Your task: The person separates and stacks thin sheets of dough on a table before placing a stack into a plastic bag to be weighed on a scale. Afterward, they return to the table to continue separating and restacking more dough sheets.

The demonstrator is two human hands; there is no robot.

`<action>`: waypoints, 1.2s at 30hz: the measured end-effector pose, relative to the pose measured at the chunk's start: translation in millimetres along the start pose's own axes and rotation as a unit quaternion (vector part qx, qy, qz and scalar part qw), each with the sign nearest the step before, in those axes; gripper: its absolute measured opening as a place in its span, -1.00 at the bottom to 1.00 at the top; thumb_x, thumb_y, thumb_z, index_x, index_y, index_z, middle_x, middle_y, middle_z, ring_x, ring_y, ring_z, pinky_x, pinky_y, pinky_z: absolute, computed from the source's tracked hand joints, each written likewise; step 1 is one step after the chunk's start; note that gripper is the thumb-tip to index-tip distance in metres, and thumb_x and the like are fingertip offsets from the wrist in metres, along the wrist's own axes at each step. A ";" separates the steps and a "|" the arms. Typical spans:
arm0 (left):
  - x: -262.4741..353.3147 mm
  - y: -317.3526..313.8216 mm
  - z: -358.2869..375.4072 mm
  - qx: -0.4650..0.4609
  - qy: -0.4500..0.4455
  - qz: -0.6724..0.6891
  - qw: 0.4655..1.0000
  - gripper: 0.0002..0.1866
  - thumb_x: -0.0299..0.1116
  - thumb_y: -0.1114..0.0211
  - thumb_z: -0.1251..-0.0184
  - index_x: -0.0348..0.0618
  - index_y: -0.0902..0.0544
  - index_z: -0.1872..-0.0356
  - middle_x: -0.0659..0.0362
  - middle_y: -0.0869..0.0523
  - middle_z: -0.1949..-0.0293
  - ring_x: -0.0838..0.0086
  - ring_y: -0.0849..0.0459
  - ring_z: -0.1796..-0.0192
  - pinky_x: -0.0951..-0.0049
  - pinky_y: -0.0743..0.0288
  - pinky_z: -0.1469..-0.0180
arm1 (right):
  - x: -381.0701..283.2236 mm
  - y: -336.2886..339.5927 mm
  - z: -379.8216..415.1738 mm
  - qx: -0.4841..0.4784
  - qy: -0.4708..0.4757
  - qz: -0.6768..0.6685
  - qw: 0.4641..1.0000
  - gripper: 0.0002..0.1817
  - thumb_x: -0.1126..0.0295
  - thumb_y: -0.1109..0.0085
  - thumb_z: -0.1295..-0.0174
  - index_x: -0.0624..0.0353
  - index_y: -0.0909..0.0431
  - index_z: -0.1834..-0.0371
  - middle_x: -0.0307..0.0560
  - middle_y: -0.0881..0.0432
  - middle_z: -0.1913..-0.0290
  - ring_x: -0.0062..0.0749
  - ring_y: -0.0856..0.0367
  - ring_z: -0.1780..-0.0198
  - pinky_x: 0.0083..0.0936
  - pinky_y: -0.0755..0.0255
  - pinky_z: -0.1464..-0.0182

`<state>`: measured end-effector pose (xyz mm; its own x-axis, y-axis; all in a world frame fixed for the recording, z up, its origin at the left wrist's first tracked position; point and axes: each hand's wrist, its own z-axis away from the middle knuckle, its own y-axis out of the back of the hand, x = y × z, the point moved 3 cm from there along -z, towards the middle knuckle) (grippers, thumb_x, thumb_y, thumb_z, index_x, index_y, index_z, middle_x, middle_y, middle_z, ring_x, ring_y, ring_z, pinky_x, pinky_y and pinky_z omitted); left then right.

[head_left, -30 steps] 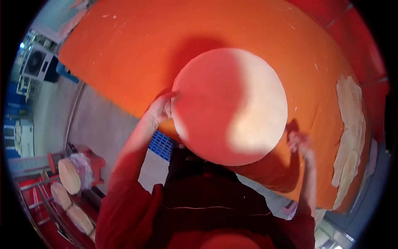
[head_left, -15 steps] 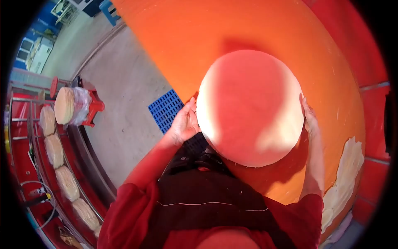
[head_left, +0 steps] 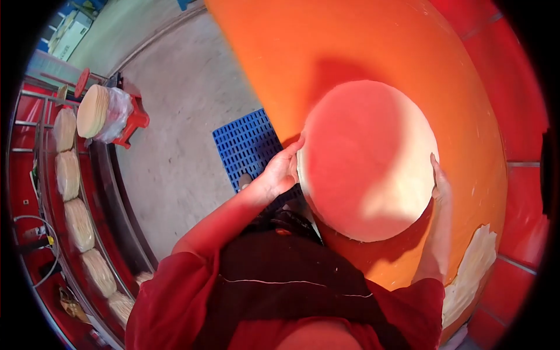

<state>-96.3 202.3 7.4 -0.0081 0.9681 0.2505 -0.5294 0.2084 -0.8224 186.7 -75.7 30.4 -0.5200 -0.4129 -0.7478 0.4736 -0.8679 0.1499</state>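
Left hand (head_left: 283,169) and right hand (head_left: 441,182) holding opposite edges of pale disc (head_left: 364,160), over orange surface (head_left: 472,175). Best kept level: grip even both sides, fingers light, rim unbent.

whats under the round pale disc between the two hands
The orange table shows around most of the pale disc; its underside and whatever lies directly beneath are hidden by the disc itself.

Round pale disc (head_left: 368,160), perhaps layered
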 end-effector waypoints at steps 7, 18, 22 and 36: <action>29.3 18.3 -20.4 -0.008 -0.037 0.002 0.999 -0.62 -0.27 0.03 -0.32 -0.13 -0.33 -0.13 0.19 -0.46 -0.09 0.43 -0.42 -0.11 0.38 -0.30 -0.13 | 80.7 16.0 -11.0 0.125 0.125 0.033 0.984 -0.22 0.03 -0.13 -0.09 0.34 -0.08 -0.23 0.09 -0.13 -0.27 -0.28 -0.10 -0.29 -0.34 -0.08 -0.25; 0.2 47.2 -5.0 -0.023 -0.108 -0.074 0.991 -0.48 -0.05 0.00 -0.29 -0.25 -0.31 -0.11 0.14 -0.39 -0.12 0.47 -0.33 -0.16 0.45 -0.16 -0.19 | 39.0 16.1 -24.2 -0.042 0.019 -0.187 0.981 -0.14 -0.23 -0.01 -0.02 0.31 -0.19 -0.16 0.08 -0.35 -0.13 -0.19 -0.40 -0.08 -0.30 -0.35 -0.06; -5.6 40.5 2.9 0.061 -0.144 -0.232 0.960 -0.37 -0.41 -0.23 -0.09 -0.31 -0.16 -0.18 0.12 -0.37 -0.09 0.47 -0.27 -0.17 0.44 -0.12 -0.20 | 35.2 -5.2 -31.2 0.057 0.025 0.028 0.998 -0.12 -0.13 -0.04 -0.07 0.30 0.00 -0.27 0.11 -0.14 -0.26 -0.21 -0.14 -0.27 -0.31 -0.11 -0.24; 15.6 69.3 4.6 -0.014 -0.116 0.028 0.993 -0.61 -0.17 0.11 -0.37 -0.20 -0.36 -0.09 0.17 -0.49 -0.03 0.46 -0.44 -0.08 0.42 -0.25 -0.14 | 55.9 -32.4 25.6 0.087 0.067 -0.057 0.992 -0.24 0.01 -0.22 0.00 0.30 -0.20 -0.15 -0.01 -0.38 -0.07 -0.28 -0.35 -0.10 -0.34 -0.32 -0.07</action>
<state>-137.1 231.1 -43.4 -0.2336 0.9208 0.3122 -0.4986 0.1622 -0.8515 124.0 -77.8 0.4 -0.4579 -0.2781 -0.8444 0.2800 -0.9466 0.1599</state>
